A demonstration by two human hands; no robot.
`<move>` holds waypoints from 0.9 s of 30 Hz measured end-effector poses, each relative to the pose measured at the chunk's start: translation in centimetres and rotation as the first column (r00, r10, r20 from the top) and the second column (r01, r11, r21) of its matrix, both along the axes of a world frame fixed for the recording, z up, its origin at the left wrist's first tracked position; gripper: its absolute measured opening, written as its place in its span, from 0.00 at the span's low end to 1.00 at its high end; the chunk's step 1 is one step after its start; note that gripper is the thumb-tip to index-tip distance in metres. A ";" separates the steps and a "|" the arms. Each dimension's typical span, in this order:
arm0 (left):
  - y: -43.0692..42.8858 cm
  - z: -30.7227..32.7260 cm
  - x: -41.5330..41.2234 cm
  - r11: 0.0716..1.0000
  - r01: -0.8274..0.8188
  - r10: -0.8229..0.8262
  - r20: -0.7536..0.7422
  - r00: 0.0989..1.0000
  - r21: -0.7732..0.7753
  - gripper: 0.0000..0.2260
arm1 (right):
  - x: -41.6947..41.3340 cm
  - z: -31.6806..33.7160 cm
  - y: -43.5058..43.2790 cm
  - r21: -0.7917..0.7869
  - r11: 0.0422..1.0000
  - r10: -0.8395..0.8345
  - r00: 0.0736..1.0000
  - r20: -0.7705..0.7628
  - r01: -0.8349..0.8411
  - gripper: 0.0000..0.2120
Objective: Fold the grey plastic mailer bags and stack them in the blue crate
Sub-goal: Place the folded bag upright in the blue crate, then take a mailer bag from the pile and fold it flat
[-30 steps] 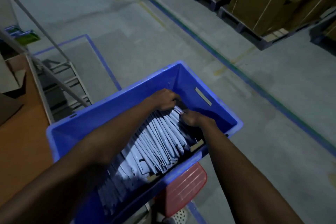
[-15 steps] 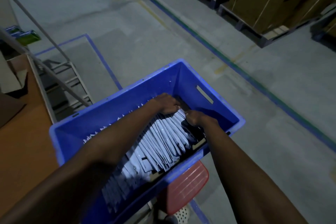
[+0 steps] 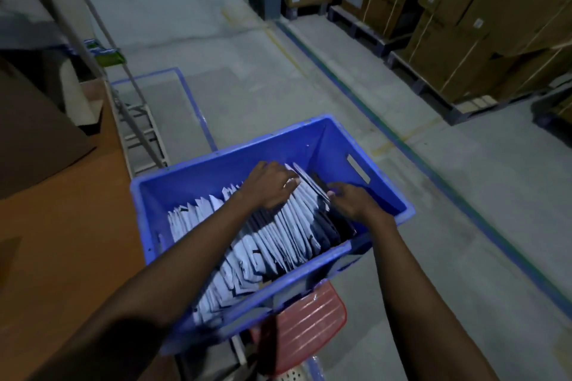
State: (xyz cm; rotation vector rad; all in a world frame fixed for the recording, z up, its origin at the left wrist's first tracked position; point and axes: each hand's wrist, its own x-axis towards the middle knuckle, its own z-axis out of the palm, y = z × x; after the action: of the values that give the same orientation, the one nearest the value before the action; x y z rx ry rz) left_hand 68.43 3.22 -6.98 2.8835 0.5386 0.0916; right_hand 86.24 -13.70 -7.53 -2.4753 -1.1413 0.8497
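A blue crate point(image 3: 216, 173) sits in front of me, filled with a long row of folded grey mailer bags point(image 3: 278, 235) standing on edge. My left hand point(image 3: 270, 184) rests on top of the far end of the row, fingers curled over the last bags. My right hand point(image 3: 349, 199) is at the right end of the row, its fingers pinching the outermost folded bag point(image 3: 309, 181), which leans against the stack. A dark gap lies between the row and the crate's right wall.
An orange-brown table point(image 3: 62, 241) with cardboard pieces lies to the left. A red stool point(image 3: 306, 331) stands under the crate. Metal frame legs point(image 3: 136, 120) rise at the left. Pallets of cardboard boxes point(image 3: 464, 25) line the back right; blue floor tape crosses the concrete.
The camera has tilted up a little. Both hands stay at the far end of the row, and the last bag now stands more upright against the stack.
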 end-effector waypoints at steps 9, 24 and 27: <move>-1.0 2.9 -18.7 0.944 -0.306 0.258 0.299 0.919 0.127 0.21 | -16.0 2.4 -0.5 0.482 0.849 0.169 0.975 0.142 -0.218 0.17; -2.3 1.1 -55.7 0.464 -0.886 0.840 0.323 0.437 -0.008 0.14 | -53.1 1.8 12.0 0.616 0.573 0.469 0.833 0.295 -0.541 0.14; -0.1 0.0 -59.2 0.438 -0.899 0.854 0.321 0.409 -0.022 0.17 | -57.2 0.4 14.5 0.610 0.623 0.447 0.863 0.235 -0.489 0.14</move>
State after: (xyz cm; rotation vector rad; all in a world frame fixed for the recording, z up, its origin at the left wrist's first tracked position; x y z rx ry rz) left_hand 9.22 3.09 -6.99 2.2464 2.0087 0.7264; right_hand 29.09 0.78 -7.18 -1.6389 -1.7870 0.3618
